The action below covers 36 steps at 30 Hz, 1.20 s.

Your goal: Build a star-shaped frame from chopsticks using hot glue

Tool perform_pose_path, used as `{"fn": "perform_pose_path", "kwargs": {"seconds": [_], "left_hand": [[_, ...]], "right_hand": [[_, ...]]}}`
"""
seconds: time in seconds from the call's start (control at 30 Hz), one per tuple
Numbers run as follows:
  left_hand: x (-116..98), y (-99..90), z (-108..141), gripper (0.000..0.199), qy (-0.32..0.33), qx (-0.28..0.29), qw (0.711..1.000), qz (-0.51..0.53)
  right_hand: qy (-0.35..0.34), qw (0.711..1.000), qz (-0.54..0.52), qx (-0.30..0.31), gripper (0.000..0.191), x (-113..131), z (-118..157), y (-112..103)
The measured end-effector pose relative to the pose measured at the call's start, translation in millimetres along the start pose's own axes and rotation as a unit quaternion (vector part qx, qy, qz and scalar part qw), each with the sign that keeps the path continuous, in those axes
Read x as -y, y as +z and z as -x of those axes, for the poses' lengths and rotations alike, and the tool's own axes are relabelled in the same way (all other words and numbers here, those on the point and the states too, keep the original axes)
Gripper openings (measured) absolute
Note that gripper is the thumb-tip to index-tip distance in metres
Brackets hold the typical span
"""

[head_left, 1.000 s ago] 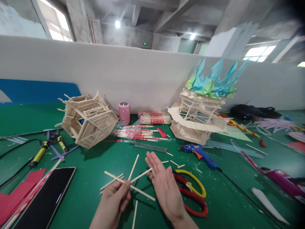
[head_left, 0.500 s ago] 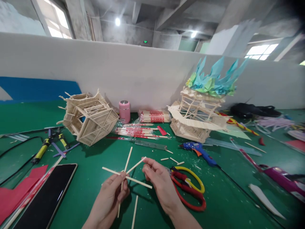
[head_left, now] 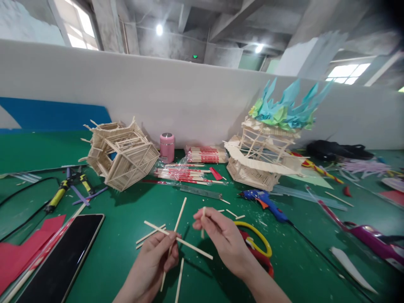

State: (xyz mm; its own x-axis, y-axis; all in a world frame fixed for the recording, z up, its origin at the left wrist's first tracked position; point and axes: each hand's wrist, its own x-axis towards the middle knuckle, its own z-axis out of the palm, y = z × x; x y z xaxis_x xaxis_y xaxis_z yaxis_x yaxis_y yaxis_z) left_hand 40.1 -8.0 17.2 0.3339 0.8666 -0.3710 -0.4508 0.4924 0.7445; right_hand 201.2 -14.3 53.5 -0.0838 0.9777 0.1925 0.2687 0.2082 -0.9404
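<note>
My left hand (head_left: pixel 160 252) pinches two crossed wooden sticks (head_left: pixel 194 247), the thumb pressed over the place where they meet. To its right, my right hand (head_left: pixel 221 235) is closed on a short wooden stick (head_left: pixel 203 225), held nearly upright and apart from the crossed pair. Two more sticks (head_left: pixel 150 235) lie on the green table just behind my left hand. Another stick (head_left: pixel 179 280) rests on the table between my wrists. Scissors with yellow and red handles (head_left: pixel 261 240) lie behind my right hand, partly hidden by it.
A stick-built frame (head_left: pixel 126 160) stands back left, and another stick model (head_left: pixel 255 168) topped with blue paper back right. Between them are a pink flask (head_left: pixel 167 147) and bundled sticks (head_left: pixel 205 154). A blue glue gun (head_left: pixel 265 204) lies right, a phone (head_left: pixel 63 261) left.
My right hand has drawn the short stick away from the crossed pair and turned it upright. The view has shifted slightly, and the two sticks behind my left hand now show.
</note>
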Motion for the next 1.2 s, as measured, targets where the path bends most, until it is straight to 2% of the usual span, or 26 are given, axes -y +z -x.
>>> {"fn": "perform_pose_path", "kwargs": {"seconds": [0.1,0.17,0.23,0.4,0.8,1.2], "left_hand": [[-1,0.3,1,0.028,-0.001,-0.002,1.000,-0.006],[-1,0.0,2,0.027,0.000,-0.005,1.000,-0.012],[0,-0.8,2,0.026,0.003,-0.005,1.000,-0.021],[4,-3.0,0,0.031,0.017,0.005,0.999,-0.046],[4,-2.2,0,0.035,0.025,0.021,0.997,-0.075],[6,-2.9,-2,0.035,-0.008,-0.028,0.995,-0.095]], "right_hand": [[-0.055,0.977,0.172,0.108,0.025,5,-1,-9],[-0.085,0.954,0.248,0.145,0.025,7,-2,-12],[-0.103,0.942,0.279,0.158,0.024,8,-3,-13],[-0.086,0.938,0.282,0.185,0.015,9,-4,-10],[-0.092,0.938,0.280,0.181,0.013,-1,0,-4],[-0.097,0.947,0.255,0.169,0.012,-6,1,-1]]}}
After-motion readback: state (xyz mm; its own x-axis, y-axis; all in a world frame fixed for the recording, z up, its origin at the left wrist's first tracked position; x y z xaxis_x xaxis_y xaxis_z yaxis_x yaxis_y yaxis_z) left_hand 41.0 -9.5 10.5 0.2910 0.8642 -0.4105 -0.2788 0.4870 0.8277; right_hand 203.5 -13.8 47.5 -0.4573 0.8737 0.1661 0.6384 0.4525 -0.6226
